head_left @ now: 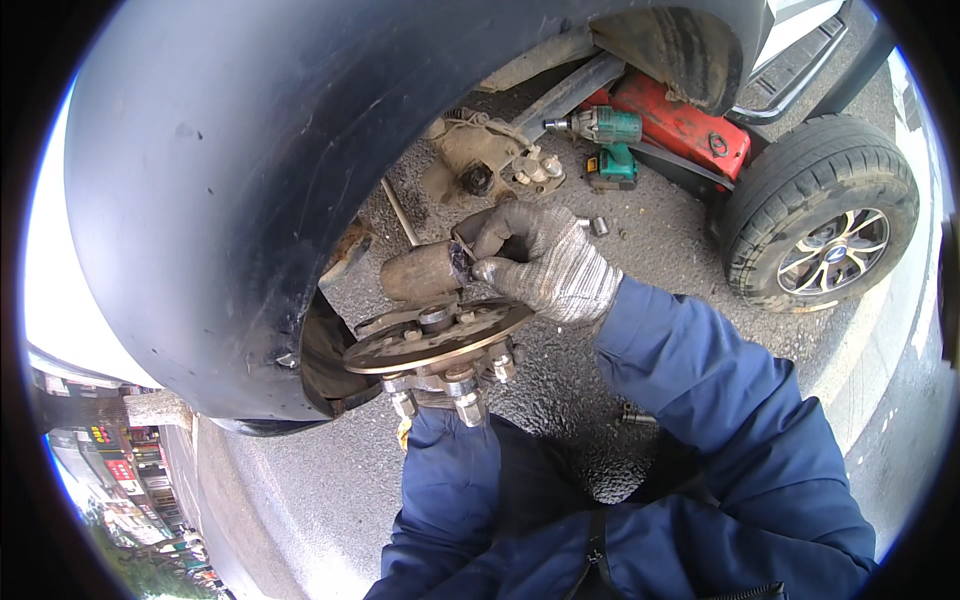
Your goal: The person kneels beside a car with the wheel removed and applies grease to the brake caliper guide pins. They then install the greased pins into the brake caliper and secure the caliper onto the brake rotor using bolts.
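Observation:
A rusty brake disc (pixel 440 338) with a hub and several shiny wheel nuts (pixel 470 405) lies nearly flat in front of me. My left forearm reaches up beneath it; the disc and hub hide nearly all of my left hand, so its fingers do not show. Just behind the disc lies a worn metal cylinder (pixel 415 273), its right end dark with grease. My right hand (pixel 550 262), in a dirty knit glove, is at that greasy end. Its thumb and forefinger are pinched together; what is between them, if anything, I cannot make out.
A dark grey fender (pixel 240 180) arches over the left. Beyond the hands lie a greasy metal part (pixel 480 165), a teal impact wrench (pixel 605 125) and a red jack (pixel 685 125). A wheel (pixel 822 220) stands at the right. Sockets (pixel 597 226) lie on the asphalt.

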